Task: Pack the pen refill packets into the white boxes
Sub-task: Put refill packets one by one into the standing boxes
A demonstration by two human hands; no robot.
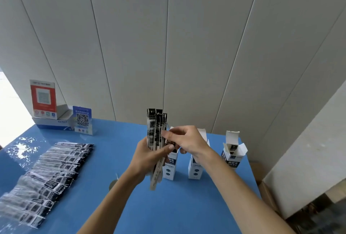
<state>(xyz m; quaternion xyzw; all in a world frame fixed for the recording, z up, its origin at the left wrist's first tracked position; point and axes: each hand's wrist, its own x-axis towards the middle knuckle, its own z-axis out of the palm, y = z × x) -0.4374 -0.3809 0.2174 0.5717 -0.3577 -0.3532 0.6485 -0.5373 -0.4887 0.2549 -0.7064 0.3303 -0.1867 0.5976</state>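
Observation:
My left hand (149, 156) grips an upright bunch of pen refill packets (154, 132), black-topped and clear below, above the blue table (131, 205). My right hand (187, 141) reaches in from the right and pinches packets in that bunch. Behind the hands stand three white boxes with open tops: the left box (169, 168), partly hidden by the bunch, the middle box (194, 170), partly hidden by my right wrist, and the right box (232, 154), with a dark packet top showing inside. A long row of several more packets (46, 173) lies fanned on the table's left.
A red QR sign (43, 98) stands on a flat white-and-blue box (52, 122) at the back left, with a blue QR stand (82, 119) beside it. A grey panelled wall rises behind the table. Cardboard boxes (269, 196) sit beyond the right edge.

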